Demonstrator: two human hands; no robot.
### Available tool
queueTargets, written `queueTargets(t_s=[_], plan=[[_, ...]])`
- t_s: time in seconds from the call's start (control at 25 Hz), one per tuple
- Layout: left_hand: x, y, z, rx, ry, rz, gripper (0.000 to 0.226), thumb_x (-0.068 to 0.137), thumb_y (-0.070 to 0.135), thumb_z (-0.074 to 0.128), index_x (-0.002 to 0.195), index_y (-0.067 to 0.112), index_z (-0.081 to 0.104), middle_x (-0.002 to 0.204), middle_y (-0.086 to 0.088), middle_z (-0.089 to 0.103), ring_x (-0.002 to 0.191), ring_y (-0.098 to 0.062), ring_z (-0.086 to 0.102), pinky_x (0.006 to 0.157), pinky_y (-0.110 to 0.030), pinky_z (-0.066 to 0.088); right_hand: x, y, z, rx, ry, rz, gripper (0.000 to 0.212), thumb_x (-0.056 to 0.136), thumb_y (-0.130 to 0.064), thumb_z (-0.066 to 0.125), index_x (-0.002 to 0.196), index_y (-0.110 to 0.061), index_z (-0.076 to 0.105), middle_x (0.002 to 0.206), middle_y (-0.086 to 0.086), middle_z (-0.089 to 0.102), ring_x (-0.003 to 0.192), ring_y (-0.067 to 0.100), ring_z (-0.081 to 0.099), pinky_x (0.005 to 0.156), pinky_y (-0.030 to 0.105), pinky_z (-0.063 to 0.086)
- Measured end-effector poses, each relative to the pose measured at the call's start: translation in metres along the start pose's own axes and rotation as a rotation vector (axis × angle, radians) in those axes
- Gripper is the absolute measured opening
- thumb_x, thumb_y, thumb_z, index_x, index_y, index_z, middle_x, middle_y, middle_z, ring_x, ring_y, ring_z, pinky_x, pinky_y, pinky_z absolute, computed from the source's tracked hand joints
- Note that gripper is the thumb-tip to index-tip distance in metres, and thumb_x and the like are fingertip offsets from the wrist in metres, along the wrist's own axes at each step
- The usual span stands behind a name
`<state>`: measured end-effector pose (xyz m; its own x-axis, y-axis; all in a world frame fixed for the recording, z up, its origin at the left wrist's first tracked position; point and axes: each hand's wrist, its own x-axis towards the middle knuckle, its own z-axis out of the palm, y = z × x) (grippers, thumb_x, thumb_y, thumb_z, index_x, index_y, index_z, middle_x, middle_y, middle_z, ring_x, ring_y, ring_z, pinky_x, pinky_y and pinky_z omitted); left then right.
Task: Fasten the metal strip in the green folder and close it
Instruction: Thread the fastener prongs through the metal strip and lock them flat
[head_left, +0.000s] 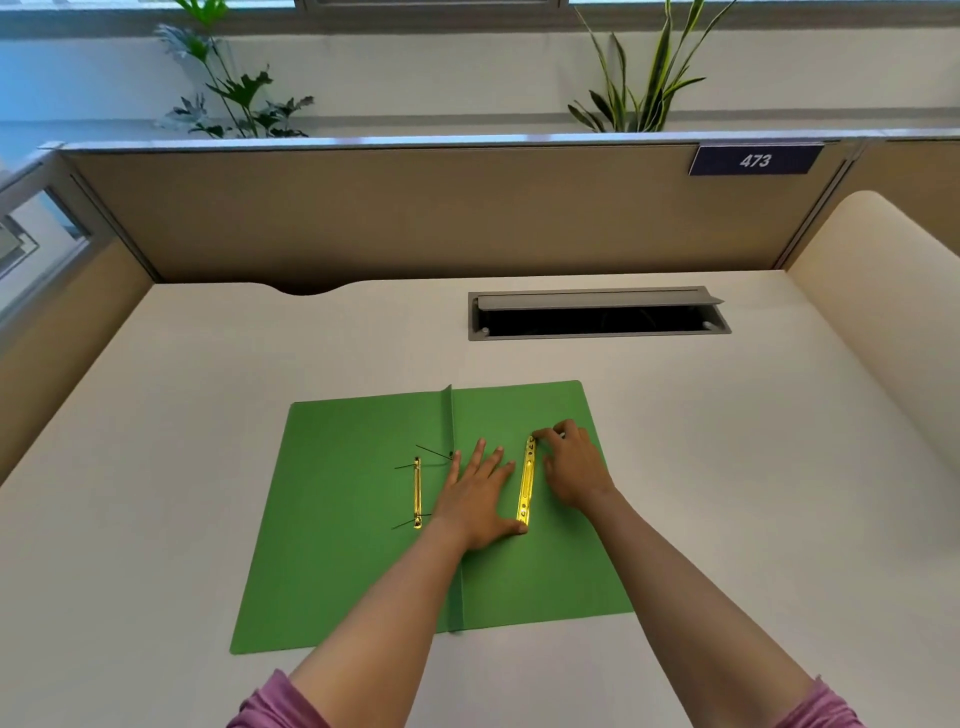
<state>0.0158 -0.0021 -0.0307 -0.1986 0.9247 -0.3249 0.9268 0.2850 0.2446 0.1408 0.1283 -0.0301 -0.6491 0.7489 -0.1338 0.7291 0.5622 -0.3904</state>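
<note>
The green folder (343, 545) lies open and flat on the desk. A gold metal strip (526, 480) lies lengthwise on its right half. My left hand (475, 499) rests flat beside the strip with fingers spread, its thumb touching the strip's near end. My right hand (569, 465) is curled, its fingertips pinching the strip's far end. A second, narrower gold fastener bar (417, 492) sits on the left half, with thin dark prongs sticking out sideways.
A grey cable slot (597, 314) with a raised lid is set into the desk behind the folder. Beige partition walls enclose the desk on three sides, with a "473" label (755, 160) top right. Plants stand behind the partition.
</note>
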Motion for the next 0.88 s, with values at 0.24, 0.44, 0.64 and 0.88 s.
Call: queueTargets(t_s=[0.24,0.44,0.64,0.88], plan=[[0.003,0.003,-0.003,0.015,-0.006,-0.029,0.1,0.08,0.069,0.061,0.159,0.026,0.016,0.169,0.002,0.003,0.154,-0.021,-0.015,0.115,-0.053,-0.025,0.005,-0.013,0.0,0.408,0.037,0.128,0.033,0.093,-0.015,0.058,0.125,-0.007,0.056,0.12,0.015,0.056,0.109,0.029,0.055,0.095,0.036,0.046],[0.003,0.005,-0.007,-0.05,-0.065,-0.017,0.112,0.072,0.067,0.07,0.16,0.023,0.015,0.169,0.0,0.001,0.153,-0.023,-0.019,0.114,-0.053,-0.026,-0.003,-0.019,-0.001,0.89,-0.061,0.297,0.033,0.089,-0.001,0.064,0.121,0.003,0.055,0.077,0.007,0.063,0.073,0.023,0.065,0.077,0.041,0.059],[0.0,0.014,-0.022,-0.81,0.098,-0.178,0.076,0.075,0.05,0.08,0.137,0.012,0.059,0.148,-0.013,0.049,0.143,-0.026,0.04,0.115,-0.036,0.03,-0.004,-0.021,-0.015,1.03,-0.093,0.286,0.033,0.089,-0.001,0.064,0.121,0.006,0.057,0.087,0.014,0.068,0.073,0.018,0.066,0.07,0.023,0.056],[-0.005,0.0,-0.04,-1.091,0.228,-0.358,0.032,0.087,0.027,0.075,0.084,-0.005,0.078,0.076,-0.018,0.072,0.067,-0.02,0.057,0.067,-0.029,0.044,-0.002,-0.05,-0.016,1.171,-0.135,0.201,0.031,0.09,0.001,0.063,0.119,0.01,0.059,0.086,0.013,0.066,0.077,0.019,0.064,0.075,0.021,0.059]])
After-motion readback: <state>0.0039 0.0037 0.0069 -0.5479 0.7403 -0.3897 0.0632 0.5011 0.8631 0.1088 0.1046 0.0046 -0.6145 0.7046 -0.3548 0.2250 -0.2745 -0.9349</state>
